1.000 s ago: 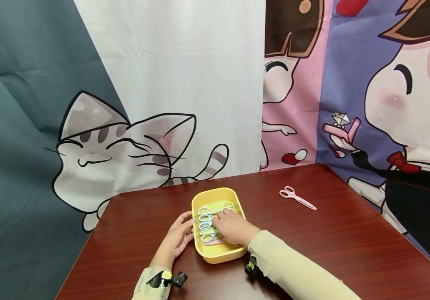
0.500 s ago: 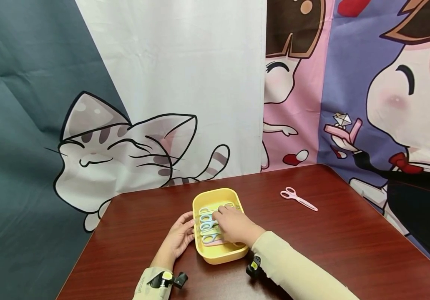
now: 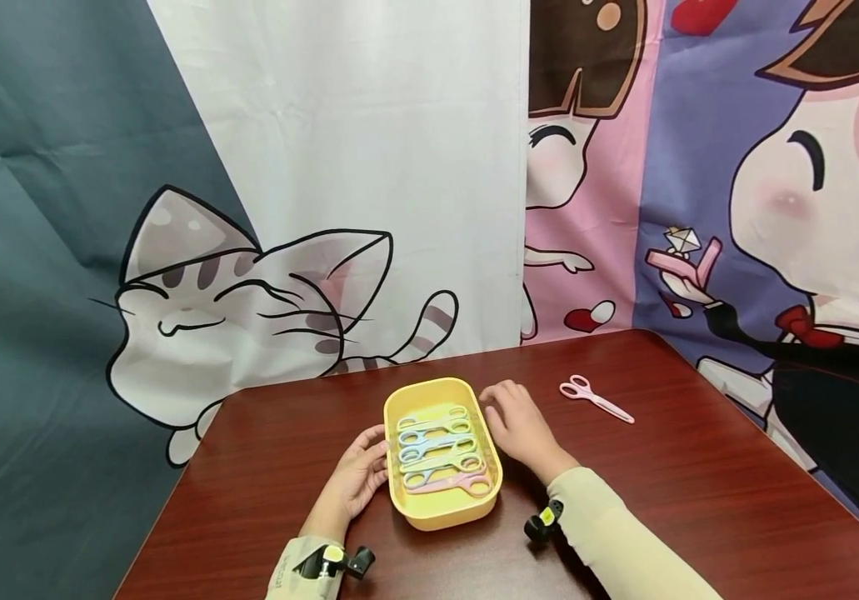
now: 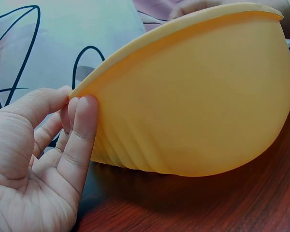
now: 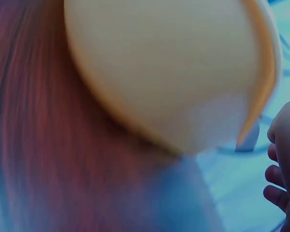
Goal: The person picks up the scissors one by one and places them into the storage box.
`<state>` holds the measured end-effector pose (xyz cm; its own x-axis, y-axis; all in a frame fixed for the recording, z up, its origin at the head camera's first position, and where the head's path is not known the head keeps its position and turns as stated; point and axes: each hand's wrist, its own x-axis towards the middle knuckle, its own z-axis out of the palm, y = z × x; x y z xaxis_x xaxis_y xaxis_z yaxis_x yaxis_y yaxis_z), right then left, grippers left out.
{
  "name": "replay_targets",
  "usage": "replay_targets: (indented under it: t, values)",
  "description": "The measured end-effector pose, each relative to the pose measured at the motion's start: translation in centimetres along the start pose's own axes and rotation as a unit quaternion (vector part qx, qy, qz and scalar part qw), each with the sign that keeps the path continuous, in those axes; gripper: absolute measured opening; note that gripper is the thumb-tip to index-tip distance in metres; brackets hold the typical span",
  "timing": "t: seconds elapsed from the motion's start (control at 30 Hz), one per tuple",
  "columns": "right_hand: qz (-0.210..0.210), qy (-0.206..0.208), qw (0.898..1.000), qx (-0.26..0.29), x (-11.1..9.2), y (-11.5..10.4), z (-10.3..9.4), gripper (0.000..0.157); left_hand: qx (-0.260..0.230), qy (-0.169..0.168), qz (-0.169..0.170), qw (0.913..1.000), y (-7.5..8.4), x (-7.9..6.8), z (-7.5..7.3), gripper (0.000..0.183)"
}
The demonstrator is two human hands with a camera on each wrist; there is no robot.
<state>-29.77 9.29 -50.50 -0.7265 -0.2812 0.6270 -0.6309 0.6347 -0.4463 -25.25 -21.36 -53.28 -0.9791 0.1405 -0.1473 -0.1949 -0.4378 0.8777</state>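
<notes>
A yellow plastic basket [image 3: 444,523] stands on the table with several pairs of scissors lying crosswise in it, blue, green and pink. The pink pair [image 3: 466,482] is nearest the basket's front end. My left hand [image 3: 357,475] holds the basket's left side; in the left wrist view, the thumb meets the rim and fingertips [image 4: 87,111] lie against the outer wall. Just right of the basket, my right hand [image 3: 522,427] has loosely bent fingers and nothing in them. The right wrist view is blurred and catches only part of that hand [image 5: 287,159].
Another pink pair of scissors [image 3: 596,398] lies on the dark red table [image 3: 669,483], right of my right hand. Behind the table hangs a cartoon-printed cloth [image 3: 399,167]. Each sleeve carries a black wrist mount, such as the right one [image 3: 543,522].
My right hand has left the scissors inside the basket and moved right, over to the outside of its right wall. The scissors there are now uncovered. My left hand has stayed put.
</notes>
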Motion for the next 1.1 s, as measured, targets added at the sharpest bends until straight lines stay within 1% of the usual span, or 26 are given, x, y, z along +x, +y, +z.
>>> replay_targets:
  t: [0.2,0.37,0.43,0.53,0.63,0.73,0.83,0.93,1.1]
  values:
    - [0.059,0.035,0.998,-0.012,-1.9,3.7,-0.2,0.016,0.002,-0.002,0.002,1.0,0.0,-0.1,0.0,0.038]
    - [0.108,0.051,0.993,-0.008,-2.5,4.9,-0.5,0.015,0.0,-0.007,0.001,1.0,-0.1,-0.1,0.1,0.039]
    - [0.111,0.053,0.992,-0.006,-2.5,5.0,-0.6,0.014,0.0,-0.006,0.002,1.0,-0.1,-0.1,0.1,0.038]
    - [0.102,0.044,0.994,0.003,-2.4,4.8,-0.7,0.014,-0.002,-0.002,0.006,1.0,-0.1,-0.1,0.1,0.036]
    - [0.093,0.043,0.995,-0.004,-2.4,4.8,-0.8,0.014,-0.001,-0.004,0.007,1.0,-0.1,0.0,0.1,0.036]
    - [0.097,0.061,0.993,-0.025,-2.4,5.4,-1.1,0.016,-0.001,-0.008,0.005,1.0,-0.2,0.0,0.0,0.037]
    - [0.104,0.081,0.99,-0.05,-2.6,6.4,-1.5,0.019,-0.003,-0.007,0.004,1.0,-0.2,0.0,0.0,0.039]
    - [0.116,0.096,0.986,-0.064,-2.7,7.4,-2.1,0.02,-0.002,-0.004,0.007,1.0,-0.2,0.0,-0.1,0.039]
    - [0.163,0.118,0.977,-0.074,-3.1,8.7,-3.2,0.022,0.0,-0.003,0.006,1.0,-0.2,0.1,-0.2,0.038]
